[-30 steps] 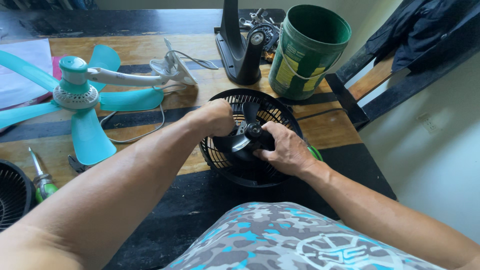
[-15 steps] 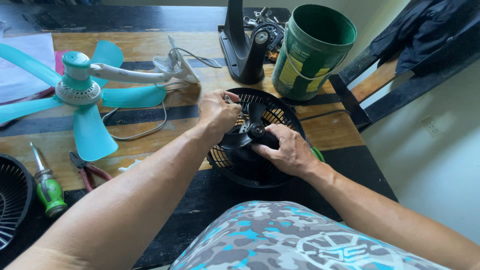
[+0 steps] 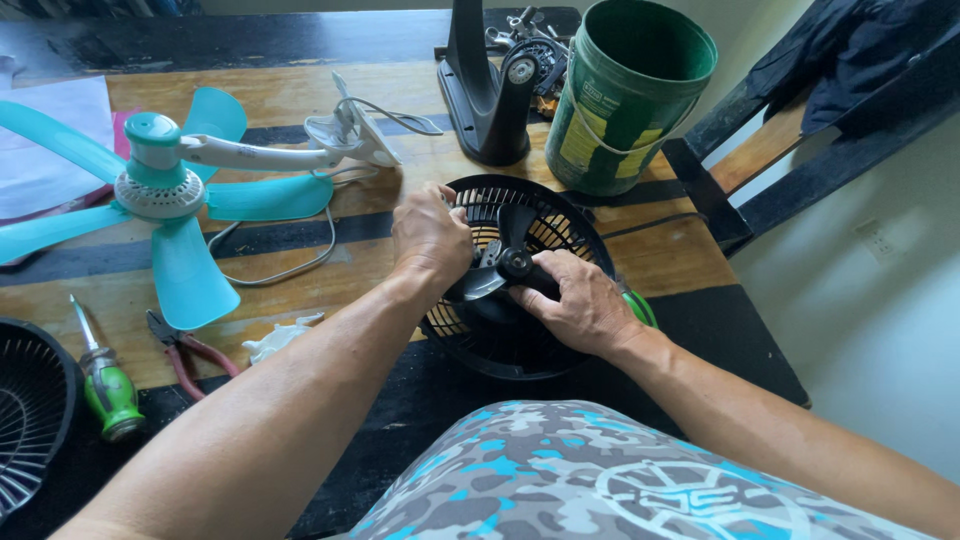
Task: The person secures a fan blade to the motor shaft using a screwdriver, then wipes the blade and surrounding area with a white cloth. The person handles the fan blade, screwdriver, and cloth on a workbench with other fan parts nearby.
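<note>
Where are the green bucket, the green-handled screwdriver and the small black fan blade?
green bucket [image 3: 628, 110]: head view, on its outer side wall.
green-handled screwdriver [image 3: 108, 388]: head view, on the green handle.
black fan blade [image 3: 513, 252]: head view, near its hub, inside the round black grille between both hands.
</note>
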